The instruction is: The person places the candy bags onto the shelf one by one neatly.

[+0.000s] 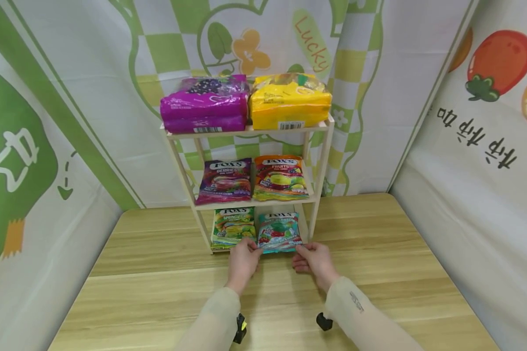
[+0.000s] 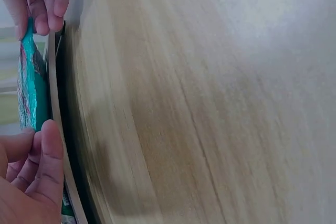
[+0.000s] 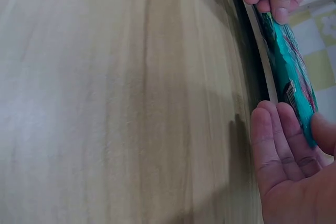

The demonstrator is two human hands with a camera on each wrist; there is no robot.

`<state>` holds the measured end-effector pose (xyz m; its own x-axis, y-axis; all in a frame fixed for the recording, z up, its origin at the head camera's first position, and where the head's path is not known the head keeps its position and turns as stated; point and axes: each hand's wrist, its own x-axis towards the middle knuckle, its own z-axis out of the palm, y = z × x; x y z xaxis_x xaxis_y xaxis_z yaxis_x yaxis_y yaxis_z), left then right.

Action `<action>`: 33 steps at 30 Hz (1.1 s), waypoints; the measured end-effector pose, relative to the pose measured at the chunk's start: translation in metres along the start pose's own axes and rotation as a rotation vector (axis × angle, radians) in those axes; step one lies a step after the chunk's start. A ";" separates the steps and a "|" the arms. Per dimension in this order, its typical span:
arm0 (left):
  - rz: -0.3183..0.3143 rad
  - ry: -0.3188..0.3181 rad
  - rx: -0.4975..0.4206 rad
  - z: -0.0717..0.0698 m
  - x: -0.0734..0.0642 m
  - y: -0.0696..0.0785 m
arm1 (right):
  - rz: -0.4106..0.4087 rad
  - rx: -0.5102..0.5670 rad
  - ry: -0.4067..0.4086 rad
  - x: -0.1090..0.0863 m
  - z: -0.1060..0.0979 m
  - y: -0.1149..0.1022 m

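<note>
A teal candy bag (image 1: 279, 233) lies at the right of the bottom shelf of a small wooden rack (image 1: 241, 131). My left hand (image 1: 243, 261) pinches its front left corner between thumb and fingers. At the front right corner, my right hand (image 1: 317, 262) pinches the bag too, its other fingers loosely extended below. Both wrist views show the teal bag (image 2: 35, 85) held at its two ends, just over the shelf's front edge. Left of it on the same shelf is a green candy bag (image 1: 234, 227), close to my left hand.
On the middle shelf sit a purple berries bag (image 1: 225, 181) and an orange fruits bag (image 1: 281, 178). A large purple pack (image 1: 204, 106) and a yellow pack (image 1: 291, 103) stand on top. The rack is on a wooden table (image 1: 158, 292), with printed curtains (image 1: 456, 204) around it.
</note>
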<state>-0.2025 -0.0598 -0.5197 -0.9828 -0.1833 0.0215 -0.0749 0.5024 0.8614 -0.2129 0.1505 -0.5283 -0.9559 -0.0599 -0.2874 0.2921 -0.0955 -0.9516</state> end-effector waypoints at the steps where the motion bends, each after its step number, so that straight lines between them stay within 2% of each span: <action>1: -0.010 0.000 -0.016 0.000 0.001 0.000 | 0.008 0.004 0.004 0.001 0.000 0.000; 8: -0.067 -0.003 -0.108 0.001 0.005 -0.001 | 0.015 0.054 0.020 0.008 0.003 -0.002; 14: -0.084 -0.044 -0.173 0.002 0.008 0.000 | 0.012 0.038 0.027 0.012 0.003 -0.007; 27: -0.067 -0.148 -0.131 0.006 0.013 -0.004 | 0.042 0.048 -0.024 0.016 -0.001 -0.014; 33: -0.059 -0.161 -0.133 0.001 0.010 -0.004 | 0.006 0.043 -0.040 0.013 -0.002 -0.013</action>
<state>-0.2124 -0.0622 -0.5233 -0.9924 -0.0662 -0.1033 -0.1207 0.3765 0.9185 -0.2297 0.1526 -0.5197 -0.9526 -0.1005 -0.2873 0.2993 -0.1377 -0.9442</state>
